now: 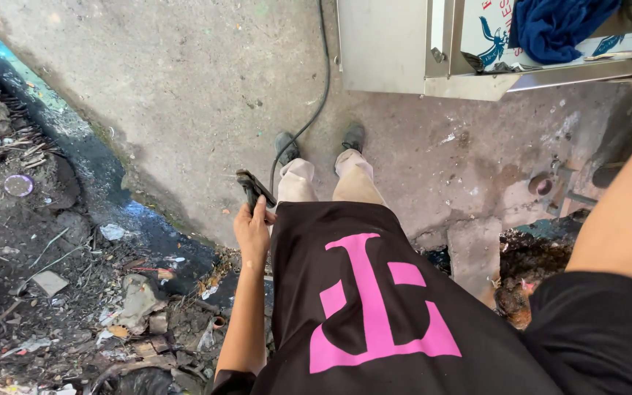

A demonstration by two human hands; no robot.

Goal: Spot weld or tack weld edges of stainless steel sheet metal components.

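I stand on a concrete floor and look straight down my black shirt with a pink shape on it. My left hand (251, 228) hangs beside my hip and is closed around a dark handled tool (251, 186), whose end points forward toward my left shoe (285, 146). My right arm (623, 212) stretches up and out past the frame's right edge; its hand is out of sight. My right shoe (352, 136) stands close to a grey metal cabinet (382, 44).
A black cable (321, 88) runs across the concrete between my feet. A blue cloth (554, 25) lies on the cabinet. Dirt strewn with litter and debris (74, 292) fills the left side, past a dark wet edge (96, 168). A concrete block (473, 252) lies at right.
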